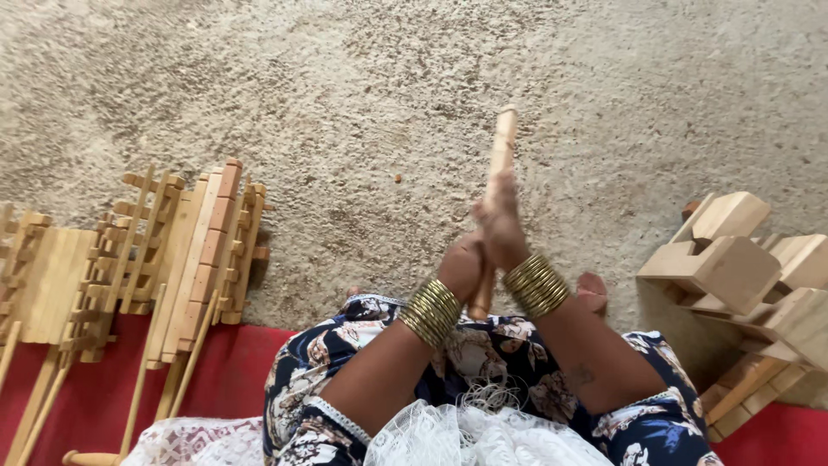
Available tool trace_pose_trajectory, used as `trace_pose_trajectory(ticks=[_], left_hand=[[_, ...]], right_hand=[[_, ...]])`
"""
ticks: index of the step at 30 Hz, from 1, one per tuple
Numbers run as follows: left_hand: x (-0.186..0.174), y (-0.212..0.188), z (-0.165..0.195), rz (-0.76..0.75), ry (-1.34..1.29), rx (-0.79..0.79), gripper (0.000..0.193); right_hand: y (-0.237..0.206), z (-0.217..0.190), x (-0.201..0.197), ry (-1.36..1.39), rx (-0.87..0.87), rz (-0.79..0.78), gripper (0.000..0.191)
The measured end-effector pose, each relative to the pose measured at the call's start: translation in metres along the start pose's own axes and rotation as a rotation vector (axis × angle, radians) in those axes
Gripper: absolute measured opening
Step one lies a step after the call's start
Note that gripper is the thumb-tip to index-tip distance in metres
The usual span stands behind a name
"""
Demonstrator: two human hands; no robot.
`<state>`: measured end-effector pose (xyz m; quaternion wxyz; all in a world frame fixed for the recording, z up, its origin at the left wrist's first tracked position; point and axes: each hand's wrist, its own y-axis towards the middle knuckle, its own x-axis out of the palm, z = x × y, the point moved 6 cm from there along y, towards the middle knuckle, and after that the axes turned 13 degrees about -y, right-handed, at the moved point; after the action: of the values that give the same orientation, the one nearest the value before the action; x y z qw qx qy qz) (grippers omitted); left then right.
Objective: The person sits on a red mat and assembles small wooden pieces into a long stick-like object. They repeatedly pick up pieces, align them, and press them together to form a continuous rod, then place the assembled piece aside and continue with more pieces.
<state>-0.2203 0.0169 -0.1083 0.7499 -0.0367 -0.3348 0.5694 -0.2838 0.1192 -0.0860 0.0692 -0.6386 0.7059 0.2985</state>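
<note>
Both hands, left hand and right hand, grip the wooden stick tight, but it could slip onto the floor if they loosen.

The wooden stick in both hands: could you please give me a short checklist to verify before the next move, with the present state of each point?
1. Both hands on the wooden stick: ok, the left hand and the right hand press it from two sides.
2. Stick upright, not slipping: ok, its top stands above the fingers.
3. Lower end of the stick supported: cannot tell, the hands and lap hide it.
4. Floor ahead free of parts: ok, apart from one small crumb.
5. Wooden blocks on the right within reach: ok, probably.
6. Wooden frames on the left apart from the hands: ok.
</note>
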Motion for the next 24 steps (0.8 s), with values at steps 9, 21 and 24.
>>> trace_pose_trajectory(ticks=[9,21,24], left_hand=[[0.002,0.020,-0.035,-0.101,0.389,0.006,0.033],[0.027,-0.019,-0.010,-0.158,0.413,-0.123,0.064],[0.010,-0.017,0.024,-0.051,0.530,-0.046,0.061]], right_hand=[[0.017,0.030,-0.026,0.302,0.191,0.062,0.075],[0.011,0.043,-0.063,-0.099,0.667,0.090,0.087],[0.002,0.011,-0.011,-0.089,0.448,-0.060,0.099]])
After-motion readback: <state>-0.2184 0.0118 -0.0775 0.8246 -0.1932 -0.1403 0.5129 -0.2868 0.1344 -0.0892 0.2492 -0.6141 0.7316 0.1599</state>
